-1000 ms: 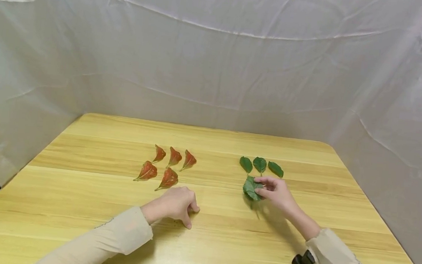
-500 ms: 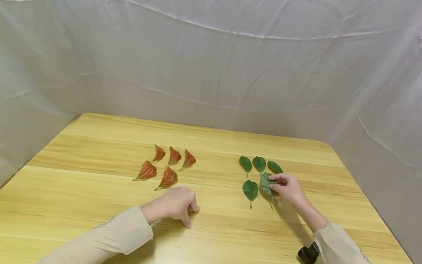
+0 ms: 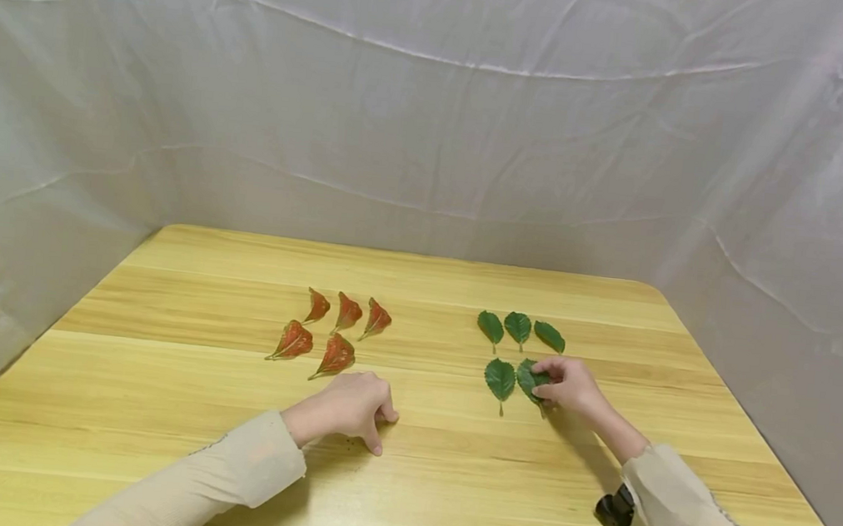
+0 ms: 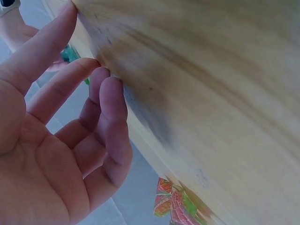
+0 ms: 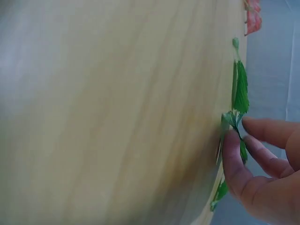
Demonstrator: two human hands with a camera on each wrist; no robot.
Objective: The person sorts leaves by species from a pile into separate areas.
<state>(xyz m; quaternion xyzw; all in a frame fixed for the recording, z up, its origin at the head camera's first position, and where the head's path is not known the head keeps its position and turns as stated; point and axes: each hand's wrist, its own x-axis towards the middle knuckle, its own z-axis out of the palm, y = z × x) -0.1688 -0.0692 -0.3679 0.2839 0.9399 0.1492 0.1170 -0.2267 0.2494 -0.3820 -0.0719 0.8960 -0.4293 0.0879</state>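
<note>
My right hand (image 3: 569, 386) pinches a green leaf (image 3: 527, 378) between thumb and fingers, low over the table. In the right wrist view the leaf (image 5: 229, 118) shows between the thumb and fingertips, partly hidden by them. Just to its left lies another green leaf (image 3: 499, 378), stem toward me. My left hand (image 3: 350, 407) rests its fingertips on the wood with loosely bent fingers and holds nothing; in the left wrist view its palm (image 4: 42, 173) faces the camera. Nearest to it is a red leaf (image 3: 336, 355) with a pale stem.
Behind the held leaf, several green leaves (image 3: 517, 327) form a row. More red leaves (image 3: 348, 312) lie in two rows on the left half of the wooden table (image 3: 417, 480). A small black device (image 3: 615, 510) sits at my right cuff. Pale curtains (image 3: 433, 130) surround the table.
My right hand let go of one green leaf in the front row, moved right with another, and lowered it beside the first. The left hand stayed still.
</note>
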